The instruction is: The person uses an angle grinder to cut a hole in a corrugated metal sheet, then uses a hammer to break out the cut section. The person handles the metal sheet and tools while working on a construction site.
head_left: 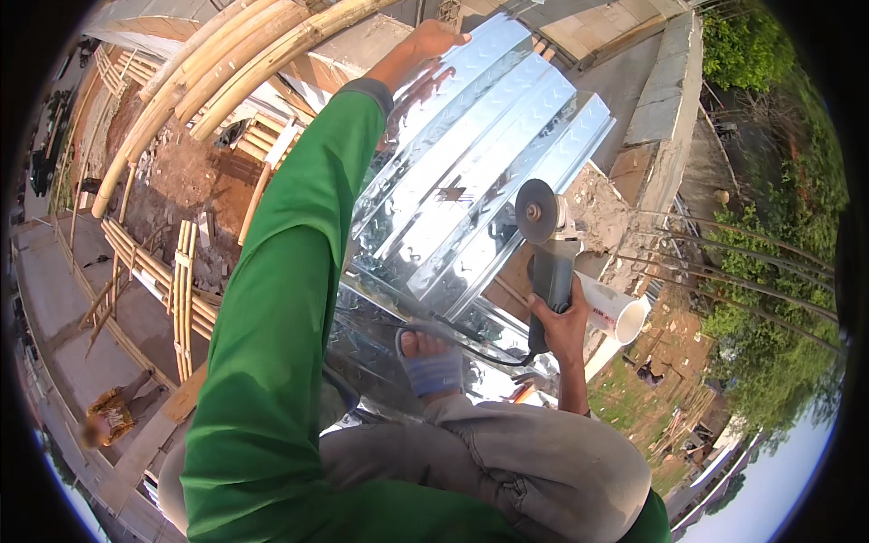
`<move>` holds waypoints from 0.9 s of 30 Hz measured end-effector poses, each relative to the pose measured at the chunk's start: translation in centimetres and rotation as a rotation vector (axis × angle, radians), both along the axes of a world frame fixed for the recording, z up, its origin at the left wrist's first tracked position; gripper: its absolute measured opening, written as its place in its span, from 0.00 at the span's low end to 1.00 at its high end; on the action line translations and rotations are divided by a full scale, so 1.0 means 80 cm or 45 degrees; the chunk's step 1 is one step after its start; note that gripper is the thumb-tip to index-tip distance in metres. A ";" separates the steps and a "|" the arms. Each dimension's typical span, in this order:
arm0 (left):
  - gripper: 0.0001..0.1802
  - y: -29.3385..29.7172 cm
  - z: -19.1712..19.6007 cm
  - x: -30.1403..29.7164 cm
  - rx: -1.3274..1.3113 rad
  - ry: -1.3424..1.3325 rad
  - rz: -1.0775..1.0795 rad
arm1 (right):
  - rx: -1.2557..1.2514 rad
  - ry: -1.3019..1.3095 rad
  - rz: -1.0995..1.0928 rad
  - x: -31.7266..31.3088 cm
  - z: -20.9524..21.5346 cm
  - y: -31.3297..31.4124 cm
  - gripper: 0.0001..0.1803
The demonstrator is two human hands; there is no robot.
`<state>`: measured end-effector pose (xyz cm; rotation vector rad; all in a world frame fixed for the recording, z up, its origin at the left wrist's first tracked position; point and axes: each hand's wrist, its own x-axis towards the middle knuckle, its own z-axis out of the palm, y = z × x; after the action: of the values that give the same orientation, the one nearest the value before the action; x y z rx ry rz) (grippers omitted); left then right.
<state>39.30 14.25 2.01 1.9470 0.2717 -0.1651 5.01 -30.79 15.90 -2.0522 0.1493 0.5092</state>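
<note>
Shiny corrugated metal decking (453, 181) with raised ribs stretches away in front of me. My left hand (436, 42), at the end of a green sleeve, grips its far left edge. My right hand (563, 319) is wrapped round the body of an angle grinder (552, 276), held upright at the decking's right side. Its round dark cutting disc (536, 212) faces me, and I cannot tell whether it is spinning or touching the metal. A black cord (493, 359) runs from the grinder's lower end to the left, across the sheets.
My sandalled foot (430, 362) stands on the metal. A white plastic pipe (617, 312) lies right of the grinder, with steel bars (742, 262) sticking out beyond. Wooden poles (244, 54) rise at left over a drop, where a person (113, 416) is far below.
</note>
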 end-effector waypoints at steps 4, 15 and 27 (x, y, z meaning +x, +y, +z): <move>0.45 0.046 0.002 -0.100 0.056 -0.156 0.253 | -0.034 -0.018 0.072 0.011 -0.012 0.003 0.37; 0.55 0.036 0.050 -0.403 0.105 0.354 0.162 | -0.101 -0.109 0.232 0.044 -0.034 0.034 0.42; 0.35 -0.031 0.041 -0.401 0.393 0.321 0.221 | -0.374 -0.099 0.409 0.064 -0.046 0.040 0.49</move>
<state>7.24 11.80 5.27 2.1953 0.6631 -0.2682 10.17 -27.60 12.20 -2.3964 -0.1653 0.6318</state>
